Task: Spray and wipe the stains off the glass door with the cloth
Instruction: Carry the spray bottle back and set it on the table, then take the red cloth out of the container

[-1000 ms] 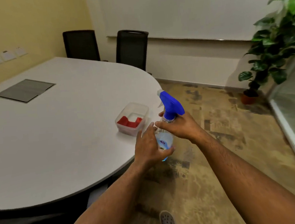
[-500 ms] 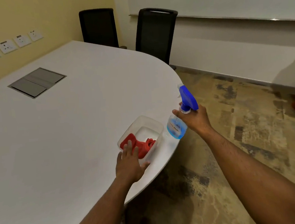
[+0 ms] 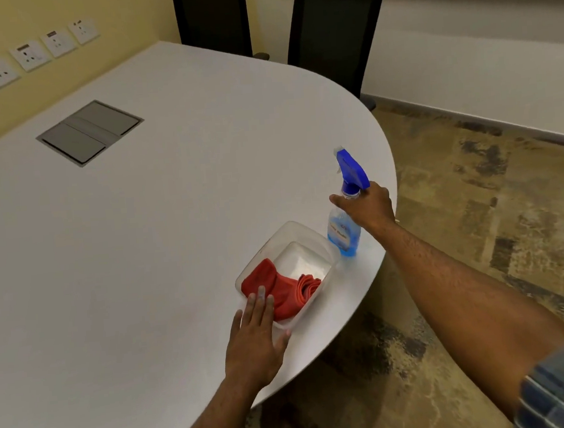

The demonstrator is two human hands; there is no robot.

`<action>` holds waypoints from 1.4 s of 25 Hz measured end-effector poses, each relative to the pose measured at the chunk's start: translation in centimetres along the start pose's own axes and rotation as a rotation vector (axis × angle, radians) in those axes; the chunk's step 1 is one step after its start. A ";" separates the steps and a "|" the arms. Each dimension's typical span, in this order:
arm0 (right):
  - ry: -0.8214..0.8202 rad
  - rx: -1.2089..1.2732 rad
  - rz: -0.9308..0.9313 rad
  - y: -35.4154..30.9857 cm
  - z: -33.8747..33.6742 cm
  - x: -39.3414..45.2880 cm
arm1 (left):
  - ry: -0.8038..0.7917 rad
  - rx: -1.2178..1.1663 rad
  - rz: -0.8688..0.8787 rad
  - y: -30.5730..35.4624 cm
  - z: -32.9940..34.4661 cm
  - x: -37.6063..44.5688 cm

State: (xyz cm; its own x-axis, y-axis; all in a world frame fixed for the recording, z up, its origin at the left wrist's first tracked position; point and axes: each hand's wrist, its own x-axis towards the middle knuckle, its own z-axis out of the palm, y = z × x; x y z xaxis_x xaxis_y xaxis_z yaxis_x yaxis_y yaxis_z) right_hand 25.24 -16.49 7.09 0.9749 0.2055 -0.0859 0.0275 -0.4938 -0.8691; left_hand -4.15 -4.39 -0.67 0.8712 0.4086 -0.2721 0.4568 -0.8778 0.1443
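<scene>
Right hand (image 3: 369,207) wrapped around the neck of the spray bottle (image 3: 344,229), just under the blue trigger head (image 3: 351,169); bottle upright, its base appears to rest on the white table (image 3: 142,258) near the right edge. Whether the grasp is firm or loosening: cannot tell. Left hand (image 3: 256,337) flat and unclenched, fingers extended, fingertips (image 3: 258,295) over the near rim of the clear plastic container (image 3: 300,232) and just reaching the red cloth (image 3: 280,291) bunched in its near-left half. Nothing grasped by the left yet. Container sits just left of the bottle, almost touching. Glass door not in view. Step in hand, as judged: collecting the cloth. To do it well: curl the fingers down into the folds and pinch a thick gather, not a single edge, so the cloth lifts in one bundle. Container is light and close to the table edge; lift the cloth straight up rather than dragging toward the body, or the tub may slide or knock the bottle. Keep the bottle upright and steady meanwhile.
</scene>
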 end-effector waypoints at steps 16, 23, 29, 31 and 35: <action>-0.168 -0.623 -0.339 3.7 5.5 -12.9 | 0.316 -0.043 -0.125 1.2 -3.7 4.8; -0.596 -1.134 -0.360 1.9 10.0 -11.5 | 0.024 0.229 -0.147 2.4 -4.1 10.0; -0.617 -1.264 -0.220 2.4 11.5 -10.6 | -0.047 0.190 -0.201 2.6 -3.5 12.4; -0.622 -1.270 -0.182 2.7 12.1 -10.6 | -0.087 0.123 -0.232 2.8 -3.4 12.6; -0.619 -1.270 -0.171 3.1 12.6 -10.5 | -0.064 0.146 -0.142 2.6 -4.0 12.0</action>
State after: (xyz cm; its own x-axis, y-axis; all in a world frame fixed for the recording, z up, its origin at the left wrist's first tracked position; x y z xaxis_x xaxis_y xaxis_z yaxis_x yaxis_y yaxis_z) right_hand 12.35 -9.57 -0.83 0.6960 0.5060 -0.5095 0.6325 -0.7679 0.1013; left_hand 8.22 -0.81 0.23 0.7843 0.5184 -0.3408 0.5394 -0.8412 -0.0382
